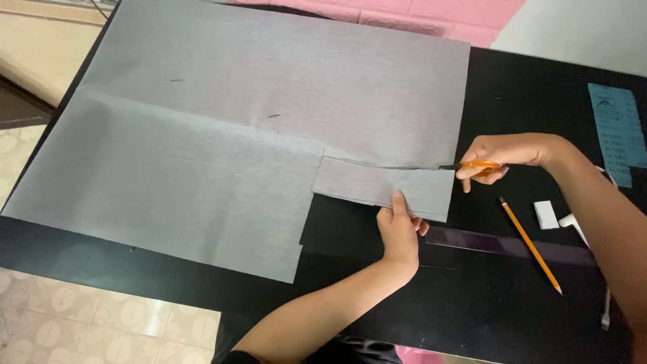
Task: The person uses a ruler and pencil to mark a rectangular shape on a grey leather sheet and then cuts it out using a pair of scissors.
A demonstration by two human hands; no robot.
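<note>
A large grey paper sheet (222, 135) lies over a black table (472, 303). A rectangular strip (364, 182) at the sheet's right side is partly cut free along its top edge. My left hand (399, 232) pinches the strip's lower edge, thumb on top. My right hand (502, 156) holds orange-handled scissors (475, 166) at the strip's top right corner, blades pointing left into the cut. The blades are mostly hidden by the paper.
An orange pencil (530, 244) lies diagonally to the right of my left hand. A dark transparent ruler (499, 244) lies under it. A white eraser (546, 214) and a blue paper slip (617, 131) sit at the right. Tiled floor shows on the left.
</note>
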